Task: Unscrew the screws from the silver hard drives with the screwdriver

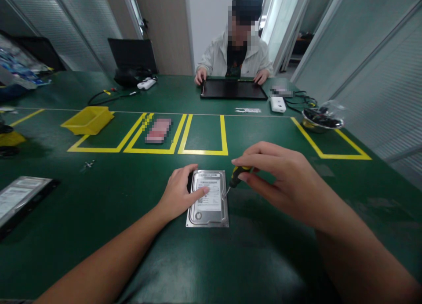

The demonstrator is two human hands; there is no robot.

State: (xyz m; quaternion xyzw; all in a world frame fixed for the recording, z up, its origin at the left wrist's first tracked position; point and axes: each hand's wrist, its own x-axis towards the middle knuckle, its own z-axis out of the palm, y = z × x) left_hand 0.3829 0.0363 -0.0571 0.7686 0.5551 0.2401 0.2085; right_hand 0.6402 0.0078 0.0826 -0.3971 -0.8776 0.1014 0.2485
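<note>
Two hands (178, 192) (283, 174), left clasping hard drive (211, 217) lengthwise away, right pinching screwdriver (235, 179), contact unclear

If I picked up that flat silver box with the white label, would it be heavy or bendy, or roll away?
The hard drive looks metal-cased, so it's probably stiff and rather heavy for its size. It's flat and squared-off, so it likely wouldn't roll. Its smooth, shiny metal might feel a bit slippery.
</note>
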